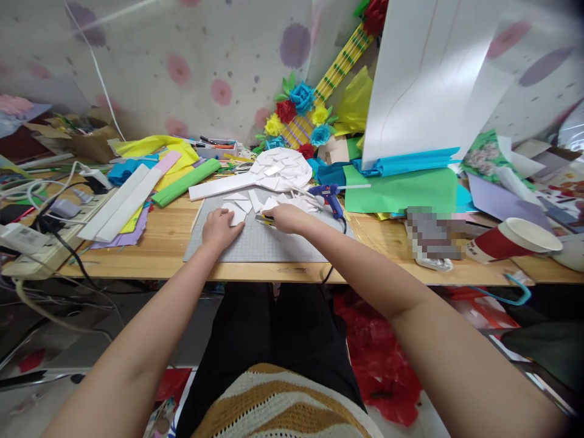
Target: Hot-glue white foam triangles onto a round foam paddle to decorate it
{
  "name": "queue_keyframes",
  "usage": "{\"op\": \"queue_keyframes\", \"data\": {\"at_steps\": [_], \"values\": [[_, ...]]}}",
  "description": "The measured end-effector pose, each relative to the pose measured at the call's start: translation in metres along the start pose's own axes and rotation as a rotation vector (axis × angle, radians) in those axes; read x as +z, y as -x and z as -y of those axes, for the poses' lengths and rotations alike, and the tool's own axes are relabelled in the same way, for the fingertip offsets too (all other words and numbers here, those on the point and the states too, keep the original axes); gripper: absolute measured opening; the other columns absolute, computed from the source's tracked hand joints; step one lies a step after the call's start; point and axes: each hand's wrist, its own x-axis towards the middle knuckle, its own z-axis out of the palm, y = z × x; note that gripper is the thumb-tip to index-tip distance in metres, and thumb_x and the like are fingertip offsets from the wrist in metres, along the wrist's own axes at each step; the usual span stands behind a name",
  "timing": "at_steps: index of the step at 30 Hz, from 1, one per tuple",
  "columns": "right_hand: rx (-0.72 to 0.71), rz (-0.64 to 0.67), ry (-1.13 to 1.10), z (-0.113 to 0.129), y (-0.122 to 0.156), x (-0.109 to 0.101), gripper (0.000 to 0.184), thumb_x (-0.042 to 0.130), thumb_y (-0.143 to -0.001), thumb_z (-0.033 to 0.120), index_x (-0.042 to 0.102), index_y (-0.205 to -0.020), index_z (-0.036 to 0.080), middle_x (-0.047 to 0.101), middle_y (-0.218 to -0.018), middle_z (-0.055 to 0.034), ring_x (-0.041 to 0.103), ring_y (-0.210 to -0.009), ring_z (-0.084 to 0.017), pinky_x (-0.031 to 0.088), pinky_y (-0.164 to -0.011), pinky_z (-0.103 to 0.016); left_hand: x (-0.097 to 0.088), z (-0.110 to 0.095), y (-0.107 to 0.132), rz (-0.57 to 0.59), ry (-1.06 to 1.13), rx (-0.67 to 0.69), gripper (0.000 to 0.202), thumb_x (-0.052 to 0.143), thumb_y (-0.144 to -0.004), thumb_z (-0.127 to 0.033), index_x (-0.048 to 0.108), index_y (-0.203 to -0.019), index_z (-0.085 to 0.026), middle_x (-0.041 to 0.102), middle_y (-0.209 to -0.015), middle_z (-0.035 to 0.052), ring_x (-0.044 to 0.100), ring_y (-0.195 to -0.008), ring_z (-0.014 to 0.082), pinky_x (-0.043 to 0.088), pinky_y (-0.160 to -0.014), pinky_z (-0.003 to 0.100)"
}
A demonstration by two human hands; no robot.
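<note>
My left hand [219,229] lies with fingers spread on the grey cutting mat [292,246], pressing the edge of a white piece of board [236,213]. My right hand [283,219] is closed around a small tool with a yellow and dark body, which looks like a utility knife [264,219]. Its tip points left toward the white piece; the blade is too small to make out. Beyond the hands lies a guitar-like white shape [278,170], its round part covered with white scraps. A blue glue gun [329,193] rests to the right of my right hand.
A power strip [50,240] with tangled cables stands at the left, near white strips [123,204]. Green paper [401,188], a large white board [420,79] and a paper cup [513,239] are on the right. A flower-covered yellow guitar [314,109] leans at the back.
</note>
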Motion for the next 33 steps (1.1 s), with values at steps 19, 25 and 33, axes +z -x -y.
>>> {"op": "queue_keyframes", "data": {"at_steps": [19,25,33], "values": [[-0.11,-0.123,-0.044,0.058,-0.076,-0.013,0.036,0.047,-0.09,0.02,0.061,-0.124,0.02,0.066,-0.123,-0.0125,0.062,-0.111,-0.025,0.045,-0.083,-0.029,-0.012,0.015,0.011,-0.007,-0.007,0.014,0.027,0.054,-0.087,-0.04,0.074,-0.1,-0.026,0.069,-0.111,0.005,0.06,-0.109,0.0247,0.048,-0.093,0.036],[-0.14,-0.045,0.042,0.068,-0.081,-0.022,0.036,0.049,-0.091,0.016,0.061,-0.124,0.011,0.066,-0.121,-0.0188,0.063,-0.111,-0.027,0.047,-0.086,-0.032,-0.01,0.018,0.01,-0.012,0.009,-0.004,0.028,0.054,-0.088,-0.043,0.074,-0.1,-0.028,0.069,-0.111,0.004,0.061,-0.108,0.024,0.049,-0.09,0.034],[-0.177,-0.024,0.091,0.057,-0.064,-0.019,0.037,0.051,-0.091,0.019,0.06,-0.126,0.012,0.067,-0.118,-0.018,0.063,-0.11,-0.027,0.047,-0.084,-0.03,-0.015,0.014,0.01,-0.006,0.022,-0.027,0.024,0.06,-0.086,-0.04,0.075,-0.099,-0.025,0.069,-0.111,0.0046,0.061,-0.11,0.0243,0.049,-0.089,0.034]]}}
